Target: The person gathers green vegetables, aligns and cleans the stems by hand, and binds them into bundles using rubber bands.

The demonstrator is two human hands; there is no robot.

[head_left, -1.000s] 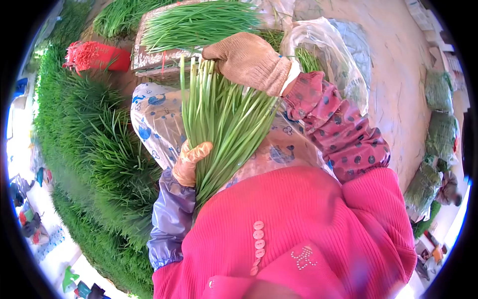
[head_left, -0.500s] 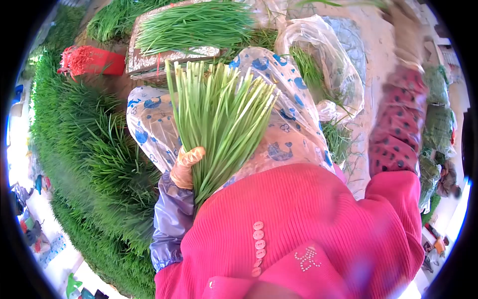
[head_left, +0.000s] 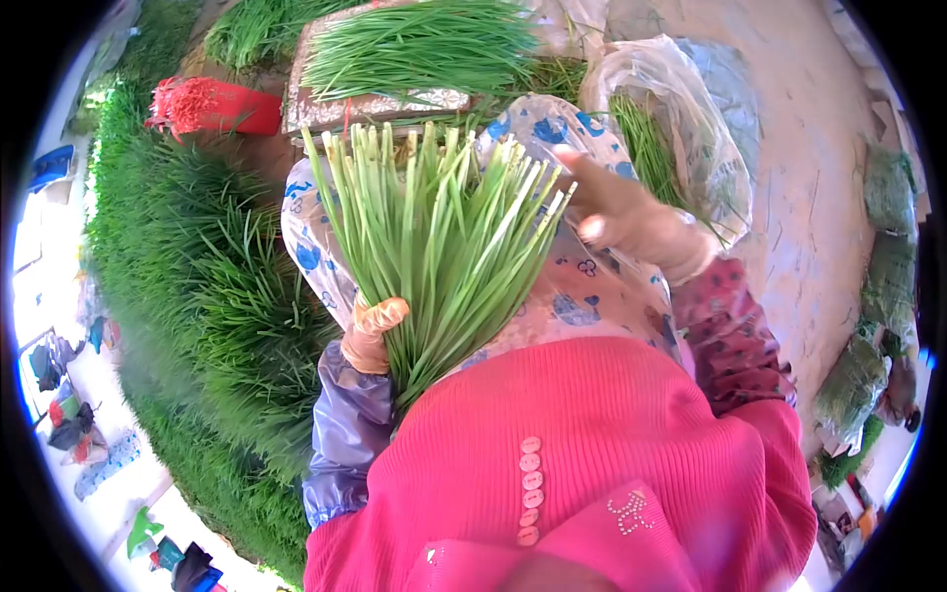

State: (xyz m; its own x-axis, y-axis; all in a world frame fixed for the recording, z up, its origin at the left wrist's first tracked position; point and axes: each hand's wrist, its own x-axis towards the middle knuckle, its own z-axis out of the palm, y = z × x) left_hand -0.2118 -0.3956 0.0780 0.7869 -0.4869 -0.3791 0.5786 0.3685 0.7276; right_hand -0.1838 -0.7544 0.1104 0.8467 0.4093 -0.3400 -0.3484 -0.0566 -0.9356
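Note:
My left hand (head_left: 373, 333), in a pale glove, is wrapped round a bunch of green stalks (head_left: 434, 237). The pale cut ends fan out and point away from me, above my lap, which a clear plastic cover with blue prints (head_left: 311, 232) covers. My right hand (head_left: 631, 217), in a brownish glove and smeared by motion, is just right of the stalk ends. Its thumb and fingers are apart, and nothing shows between them.
Cut green stalks (head_left: 424, 47) lie on a patterned board (head_left: 385, 106) ahead. A red container (head_left: 232, 107) stands at its left. Dense green plants (head_left: 227, 286) fill the left side. An open plastic bag (head_left: 725, 148) with stalks lies ahead right; packed bundles (head_left: 888, 281) line the far right.
My right hand left the stalk ends, swung out to the far right with a few blades, and has come back beside the bunch without them. The stalk ends are more fanned out.

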